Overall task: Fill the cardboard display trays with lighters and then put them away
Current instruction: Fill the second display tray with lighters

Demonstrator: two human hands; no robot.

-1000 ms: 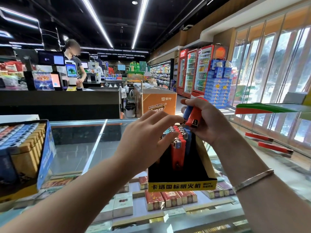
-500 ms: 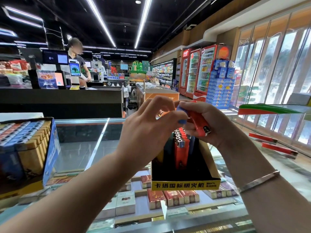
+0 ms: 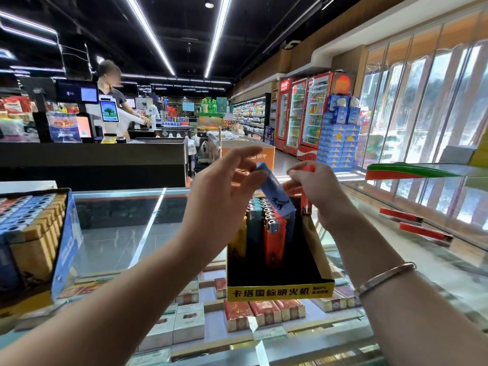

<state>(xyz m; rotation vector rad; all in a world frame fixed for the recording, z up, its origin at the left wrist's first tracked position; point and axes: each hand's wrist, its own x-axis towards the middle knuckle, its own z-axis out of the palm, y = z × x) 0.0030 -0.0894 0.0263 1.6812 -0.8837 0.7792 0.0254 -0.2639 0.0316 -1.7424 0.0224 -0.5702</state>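
Bright ceiling strip lights [image 3: 148, 35], window glare, bowed blurry edges.

A shop interior under a dark ceiling [image 3: 184, 27], long light strips [image 3: 148, 33] running away overhead. Tall windows [image 3: 422, 107] glow along the right wall. Red drink fridges [image 3: 303, 114] stand at the back, stacked blue boxes [image 3: 340, 138] beside them. A black checkout counter [image 3: 92, 165] crosses the left, screens [image 3: 108, 111] on it and a person behind it.

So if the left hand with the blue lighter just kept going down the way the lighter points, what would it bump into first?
Probably the row of lighters standing in the black and yellow cardboard display tray. The blue plastic lighter in the left hand slants toward the red ones, though depth is unclear.
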